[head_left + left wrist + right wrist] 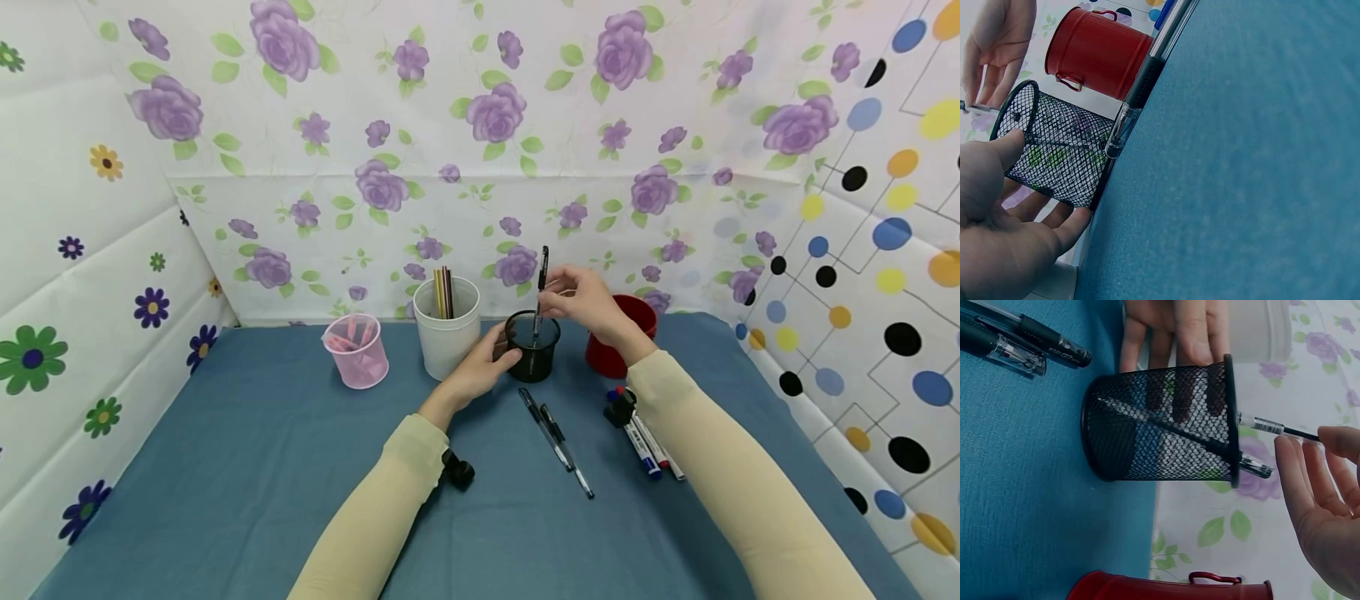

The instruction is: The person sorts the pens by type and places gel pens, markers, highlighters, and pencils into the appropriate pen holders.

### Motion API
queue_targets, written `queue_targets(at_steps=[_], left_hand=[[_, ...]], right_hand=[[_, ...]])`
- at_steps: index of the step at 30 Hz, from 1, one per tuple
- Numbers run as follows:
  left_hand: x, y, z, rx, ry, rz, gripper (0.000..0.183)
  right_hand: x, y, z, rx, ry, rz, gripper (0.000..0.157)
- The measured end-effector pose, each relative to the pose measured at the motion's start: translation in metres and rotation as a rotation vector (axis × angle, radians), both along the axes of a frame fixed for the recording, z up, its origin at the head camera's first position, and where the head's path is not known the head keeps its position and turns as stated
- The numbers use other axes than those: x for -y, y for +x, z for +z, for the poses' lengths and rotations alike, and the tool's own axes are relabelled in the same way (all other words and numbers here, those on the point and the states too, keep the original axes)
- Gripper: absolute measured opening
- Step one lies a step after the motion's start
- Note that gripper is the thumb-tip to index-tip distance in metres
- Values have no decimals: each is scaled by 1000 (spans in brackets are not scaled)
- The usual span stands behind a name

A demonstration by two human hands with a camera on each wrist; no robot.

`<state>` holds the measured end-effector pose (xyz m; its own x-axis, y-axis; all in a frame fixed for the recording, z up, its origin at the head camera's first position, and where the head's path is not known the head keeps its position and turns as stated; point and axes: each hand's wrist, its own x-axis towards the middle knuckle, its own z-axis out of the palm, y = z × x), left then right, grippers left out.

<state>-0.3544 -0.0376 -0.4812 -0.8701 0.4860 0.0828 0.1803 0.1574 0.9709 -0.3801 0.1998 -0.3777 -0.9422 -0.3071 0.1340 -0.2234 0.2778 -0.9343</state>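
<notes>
My left hand (480,367) holds the black mesh pen holder (1060,144) from its left side, thumb on the near wall and fingers behind it. The holder stands upright on the blue cloth. Above its rim, my right hand (581,300) pinches a black-and-clear gel pen (543,271) near its upper part. That pen is almost vertical, its lower end just inside the holder's mouth. One more pen (1254,465) leans inside the holder, its tip end showing over the rim in the right wrist view. Two gel pens (543,429) lie side by side on the cloth in front.
Left of the holder stand a white cup (450,346) with several pencils (444,292) and a pink cup (362,367) with pink items. A red bucket (603,358) is behind my right wrist. Several markers (645,446) lie under the right forearm. A flowered backdrop (420,225) closes the rear.
</notes>
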Motion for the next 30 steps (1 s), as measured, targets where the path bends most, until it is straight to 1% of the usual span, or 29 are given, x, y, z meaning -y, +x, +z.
queue_targets(at_steps=[6,11,13,17,24,30], left_hand=[[0,1,1,13,-5,1,66],[-1,1,3,22,-2,4,65],[-2,1,3,24,1,7,65],[-2,1,4,29,-7,11,66],[-1,0,4,24,2,4,67],[-1,0,3,30,-4,8,66]], right_hand=[[3,-5,-11,16,36,26,38],[4,-6,-17,27,34,44,34],[5,-6,-19,29,49,46,33],[5,-5,-21,22,95,35,31],[5,-3,-25,-10,144,28,32],[3,-1,-26,-25,143,29,31]])
